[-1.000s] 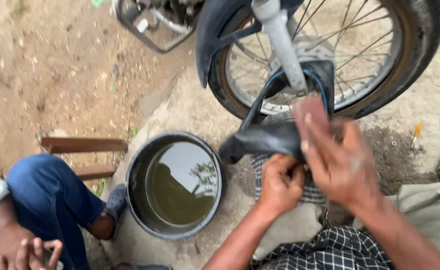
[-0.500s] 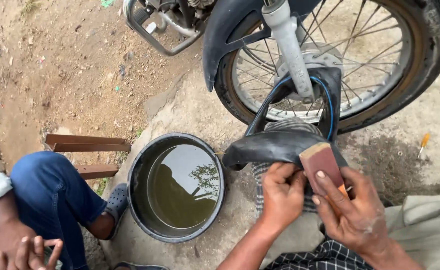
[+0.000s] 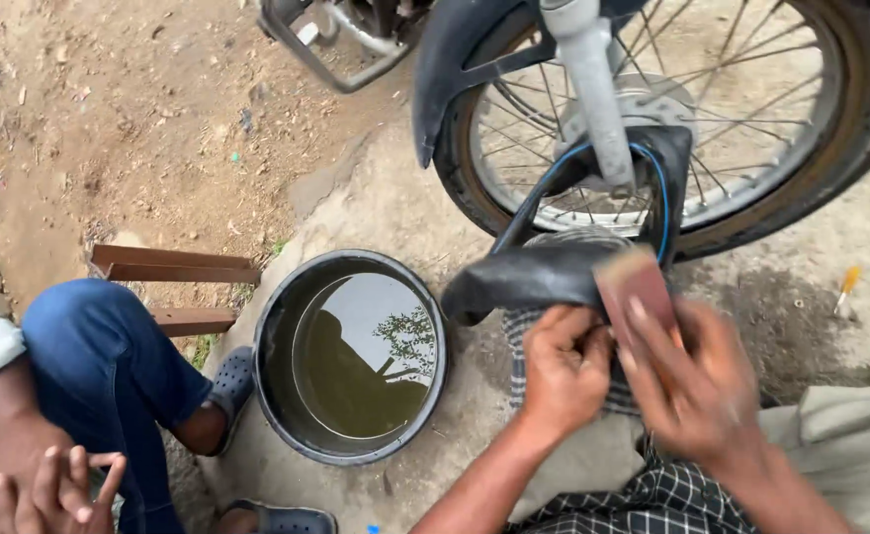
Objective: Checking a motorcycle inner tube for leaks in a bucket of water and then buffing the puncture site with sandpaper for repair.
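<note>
The right hand (image 3: 697,381) is blurred, its fingers closed around a small reddish-brown block (image 3: 637,289) that lies flat against the black inner tube (image 3: 529,280). Just beside it, the left hand (image 3: 565,368) is pinched shut on the same tube, holding the rubber down over a checked cloth (image 3: 520,331) spread across the person's knee. The tube loops upward from the hands, a blue line along its edge, and passes behind the grey fork (image 3: 593,84) of a motorbike wheel (image 3: 751,119) with thin spokes and a worn tyre; a dark mudguard (image 3: 455,69) curves over the wheel's left side.

To the left of the hands, on the ground, sits a round black basin (image 3: 351,356) holding murky water that reflects sky and a tree. Beyond the basin, at the left edge, another person crouches in blue jeans (image 3: 99,376) and dark clogs (image 3: 229,381), with their hands (image 3: 44,494) clasped low near the corner. Behind that knee stands a small wooden bench (image 3: 173,267) on bare dirt
</note>
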